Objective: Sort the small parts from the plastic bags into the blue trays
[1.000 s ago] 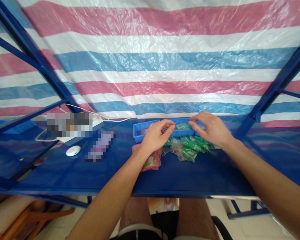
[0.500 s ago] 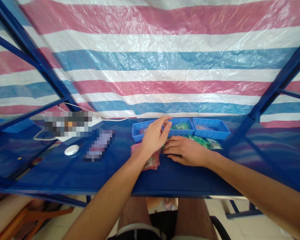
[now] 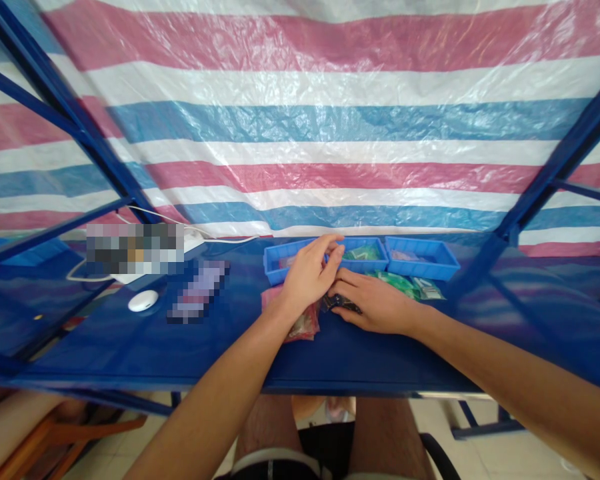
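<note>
My left hand [image 3: 311, 268] hovers over the near side of the left blue bin, its fingers loosely extended and apart, with nothing seen in them. Under its wrist lies a pile of pink plastic packets [image 3: 304, 325]. Beside it, my right hand [image 3: 375, 301] is low at the table, thumb and fingers bent around a small dark item [image 3: 347, 303] with pale marks; its exact kind is unclear. Green packets [image 3: 400, 285] lie just behind the right hand. The middle bin [image 3: 380, 262] holds green packets, and the left bin [image 3: 275, 265] is partly covered by my left hand.
A right-hand blue bin [image 3: 437, 268] contains a few pale packets. On the left of the blue table [image 3: 220, 360] are a white oval object [image 3: 143, 301], a blurred flat item [image 3: 200, 291] and white cables [image 3: 230, 239]. Blue frame posts [image 3: 535, 180] flank a striped sheet [image 3: 330, 120].
My right hand's fingers have parted and bent, and the dark item now shows between them. The left hand has stayed almost still over the bin.
</note>
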Demonstrator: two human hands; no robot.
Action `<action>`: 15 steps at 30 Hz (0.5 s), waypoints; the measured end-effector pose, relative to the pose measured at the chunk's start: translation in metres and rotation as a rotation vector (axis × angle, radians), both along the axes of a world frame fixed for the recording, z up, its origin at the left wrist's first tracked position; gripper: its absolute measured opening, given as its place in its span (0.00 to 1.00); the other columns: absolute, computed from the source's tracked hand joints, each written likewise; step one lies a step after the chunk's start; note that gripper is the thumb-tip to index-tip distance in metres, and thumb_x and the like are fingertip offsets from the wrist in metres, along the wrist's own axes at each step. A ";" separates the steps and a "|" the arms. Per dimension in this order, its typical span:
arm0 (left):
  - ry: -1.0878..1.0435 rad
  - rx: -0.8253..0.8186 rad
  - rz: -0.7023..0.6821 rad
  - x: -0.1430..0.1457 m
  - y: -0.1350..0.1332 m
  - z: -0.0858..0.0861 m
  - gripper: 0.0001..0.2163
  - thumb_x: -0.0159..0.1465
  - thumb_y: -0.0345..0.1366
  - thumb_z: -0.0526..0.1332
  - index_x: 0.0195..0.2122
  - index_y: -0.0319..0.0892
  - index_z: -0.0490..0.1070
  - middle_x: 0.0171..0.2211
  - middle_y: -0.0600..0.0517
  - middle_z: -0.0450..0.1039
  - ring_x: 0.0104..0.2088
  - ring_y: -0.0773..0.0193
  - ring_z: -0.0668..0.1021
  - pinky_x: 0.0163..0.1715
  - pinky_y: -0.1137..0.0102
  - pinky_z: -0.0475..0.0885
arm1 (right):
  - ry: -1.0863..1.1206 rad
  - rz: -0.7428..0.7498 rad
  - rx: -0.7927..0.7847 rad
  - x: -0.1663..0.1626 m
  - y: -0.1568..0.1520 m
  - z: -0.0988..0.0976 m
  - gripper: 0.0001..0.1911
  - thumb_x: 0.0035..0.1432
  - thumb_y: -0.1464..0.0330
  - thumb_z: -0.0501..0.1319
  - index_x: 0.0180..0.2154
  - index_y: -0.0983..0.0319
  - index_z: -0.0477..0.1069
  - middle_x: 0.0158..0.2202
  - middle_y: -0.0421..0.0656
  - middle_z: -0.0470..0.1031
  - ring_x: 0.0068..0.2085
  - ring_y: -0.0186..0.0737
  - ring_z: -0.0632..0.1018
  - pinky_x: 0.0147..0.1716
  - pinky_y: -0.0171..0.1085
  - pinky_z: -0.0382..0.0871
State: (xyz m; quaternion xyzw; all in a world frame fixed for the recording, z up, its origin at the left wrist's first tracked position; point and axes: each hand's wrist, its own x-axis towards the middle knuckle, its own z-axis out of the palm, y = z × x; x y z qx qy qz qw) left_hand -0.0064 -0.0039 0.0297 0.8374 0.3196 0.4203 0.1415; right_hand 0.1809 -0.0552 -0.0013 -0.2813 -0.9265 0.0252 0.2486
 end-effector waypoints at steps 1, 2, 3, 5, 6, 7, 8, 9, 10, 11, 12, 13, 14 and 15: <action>0.002 0.003 -0.001 0.000 0.000 0.000 0.16 0.76 0.43 0.55 0.58 0.42 0.74 0.51 0.45 0.82 0.50 0.56 0.83 0.56 0.61 0.76 | 0.000 -0.026 0.006 0.000 0.000 -0.001 0.13 0.69 0.67 0.63 0.53 0.60 0.76 0.55 0.54 0.75 0.56 0.54 0.78 0.56 0.53 0.77; 0.004 0.005 -0.002 0.000 -0.001 0.000 0.16 0.76 0.43 0.55 0.58 0.43 0.74 0.51 0.45 0.82 0.50 0.56 0.83 0.56 0.61 0.76 | -0.007 -0.038 0.013 0.001 0.001 -0.002 0.13 0.69 0.66 0.62 0.53 0.59 0.77 0.56 0.55 0.74 0.58 0.55 0.77 0.57 0.54 0.76; 0.005 0.007 -0.004 0.000 -0.001 0.000 0.16 0.76 0.43 0.55 0.58 0.43 0.74 0.51 0.45 0.82 0.50 0.56 0.83 0.56 0.62 0.76 | -0.019 -0.039 0.021 0.001 0.001 -0.003 0.13 0.70 0.65 0.62 0.53 0.58 0.78 0.57 0.55 0.74 0.60 0.56 0.76 0.58 0.55 0.75; 0.012 0.012 -0.009 0.000 -0.001 0.000 0.16 0.76 0.42 0.54 0.58 0.43 0.73 0.52 0.45 0.81 0.50 0.56 0.83 0.56 0.62 0.76 | -0.041 -0.022 0.028 0.002 0.003 -0.005 0.14 0.71 0.63 0.61 0.53 0.56 0.80 0.59 0.54 0.74 0.62 0.57 0.75 0.62 0.57 0.73; 0.015 0.013 -0.011 0.000 -0.002 0.000 0.16 0.76 0.42 0.54 0.58 0.43 0.73 0.52 0.45 0.81 0.50 0.56 0.83 0.56 0.62 0.76 | -0.045 -0.012 0.027 0.003 0.004 -0.006 0.14 0.72 0.62 0.61 0.54 0.55 0.80 0.60 0.53 0.75 0.63 0.56 0.75 0.63 0.57 0.72; 0.018 0.015 -0.012 0.000 -0.002 0.000 0.16 0.77 0.42 0.54 0.58 0.43 0.73 0.52 0.44 0.81 0.50 0.56 0.83 0.56 0.62 0.76 | -0.046 -0.004 0.024 0.003 0.006 -0.007 0.16 0.72 0.62 0.61 0.56 0.56 0.80 0.60 0.53 0.76 0.63 0.56 0.75 0.64 0.57 0.71; 0.020 0.016 -0.011 -0.001 -0.002 0.000 0.16 0.77 0.42 0.54 0.58 0.42 0.73 0.52 0.44 0.81 0.50 0.56 0.83 0.56 0.62 0.76 | -0.046 0.001 0.020 0.004 0.006 -0.007 0.17 0.72 0.62 0.61 0.57 0.57 0.79 0.59 0.53 0.77 0.63 0.55 0.76 0.65 0.57 0.70; 0.022 0.017 -0.009 -0.001 -0.001 0.000 0.16 0.77 0.42 0.54 0.58 0.42 0.73 0.52 0.44 0.81 0.50 0.57 0.83 0.56 0.62 0.75 | -0.043 0.004 0.015 0.004 0.007 -0.007 0.18 0.72 0.62 0.61 0.58 0.58 0.78 0.59 0.53 0.78 0.62 0.54 0.76 0.65 0.56 0.70; 0.022 0.017 -0.007 -0.001 -0.001 -0.001 0.16 0.77 0.42 0.53 0.59 0.42 0.73 0.52 0.44 0.81 0.50 0.57 0.83 0.56 0.62 0.75 | -0.037 0.004 0.009 0.004 0.007 -0.007 0.18 0.72 0.63 0.60 0.59 0.59 0.77 0.58 0.53 0.79 0.62 0.54 0.77 0.65 0.56 0.71; 0.021 0.016 -0.005 -0.001 -0.001 0.000 0.16 0.77 0.42 0.53 0.59 0.42 0.73 0.52 0.44 0.81 0.50 0.57 0.83 0.56 0.62 0.75 | -0.026 0.003 0.003 0.004 0.007 -0.006 0.18 0.72 0.64 0.59 0.59 0.59 0.77 0.58 0.53 0.79 0.61 0.53 0.78 0.64 0.55 0.71; 0.019 0.013 -0.004 -0.001 -0.001 0.000 0.16 0.77 0.42 0.53 0.58 0.42 0.73 0.52 0.44 0.81 0.50 0.56 0.83 0.56 0.62 0.76 | -0.009 0.002 -0.003 0.004 0.007 -0.006 0.18 0.73 0.65 0.59 0.59 0.59 0.77 0.58 0.52 0.80 0.60 0.52 0.79 0.64 0.55 0.71; 0.016 0.009 -0.003 -0.001 -0.001 0.000 0.16 0.77 0.42 0.54 0.58 0.43 0.73 0.52 0.45 0.82 0.50 0.56 0.83 0.56 0.62 0.76 | 0.017 0.003 -0.009 0.005 0.007 -0.005 0.17 0.73 0.66 0.58 0.58 0.59 0.77 0.58 0.51 0.80 0.59 0.51 0.79 0.63 0.54 0.72; 0.014 0.003 -0.003 -0.001 -0.001 0.000 0.16 0.77 0.43 0.54 0.58 0.43 0.73 0.51 0.45 0.82 0.50 0.56 0.83 0.55 0.62 0.76 | 0.053 0.004 -0.018 0.005 0.006 -0.004 0.17 0.73 0.67 0.57 0.58 0.58 0.77 0.57 0.50 0.81 0.58 0.50 0.80 0.62 0.53 0.73; 0.010 -0.004 -0.004 -0.001 -0.001 0.001 0.16 0.77 0.43 0.54 0.58 0.43 0.73 0.51 0.45 0.82 0.50 0.56 0.83 0.54 0.62 0.76 | 0.099 0.005 -0.028 0.006 0.006 -0.003 0.16 0.73 0.67 0.57 0.57 0.57 0.78 0.56 0.49 0.81 0.58 0.50 0.81 0.61 0.51 0.74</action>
